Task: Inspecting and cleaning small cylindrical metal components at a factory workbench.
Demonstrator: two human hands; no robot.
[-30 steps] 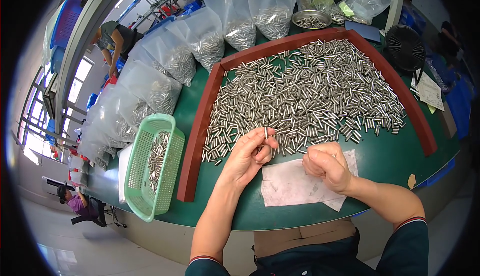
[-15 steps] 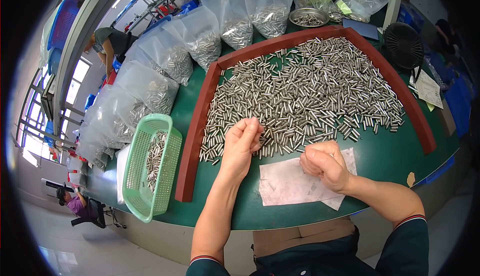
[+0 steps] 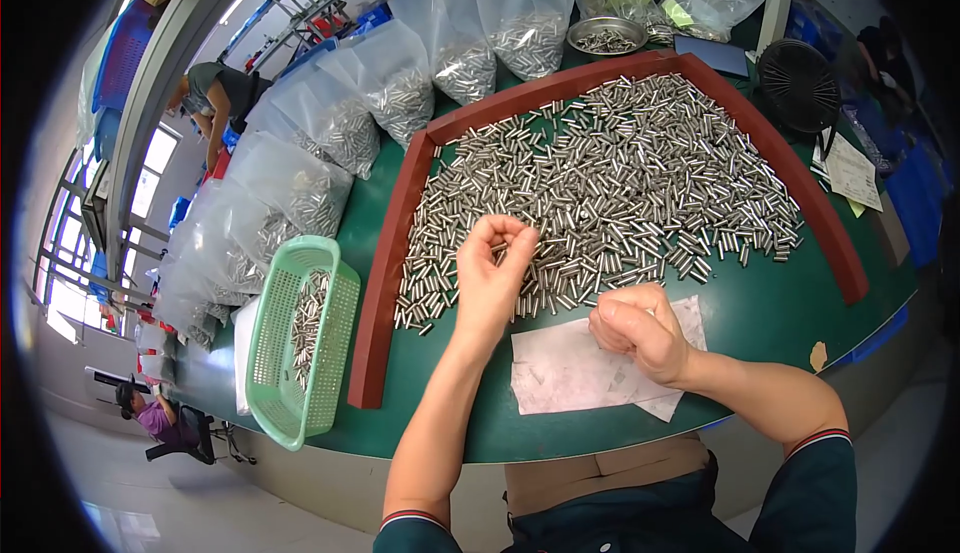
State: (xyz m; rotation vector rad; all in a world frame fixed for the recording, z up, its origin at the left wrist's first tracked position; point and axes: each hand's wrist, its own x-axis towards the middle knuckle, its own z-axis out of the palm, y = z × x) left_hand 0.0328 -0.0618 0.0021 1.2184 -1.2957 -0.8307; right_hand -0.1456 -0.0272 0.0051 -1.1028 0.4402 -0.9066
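Our left hand point(image 3: 490, 273) pinches small, hard, slippery pins point(image 3: 600, 173) by their sides, while our right hand point(image 3: 640, 328) is a fist on paper point(image 3: 560, 373).

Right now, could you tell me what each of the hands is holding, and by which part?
The left hand pinches small metal pins in its fingertips; where on them cannot be told. The right hand is a closed fist on the paper sheet, contents hidden.

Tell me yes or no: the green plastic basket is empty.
No, the green plastic basket at the table's left edge holds a row of small metal cylinders.
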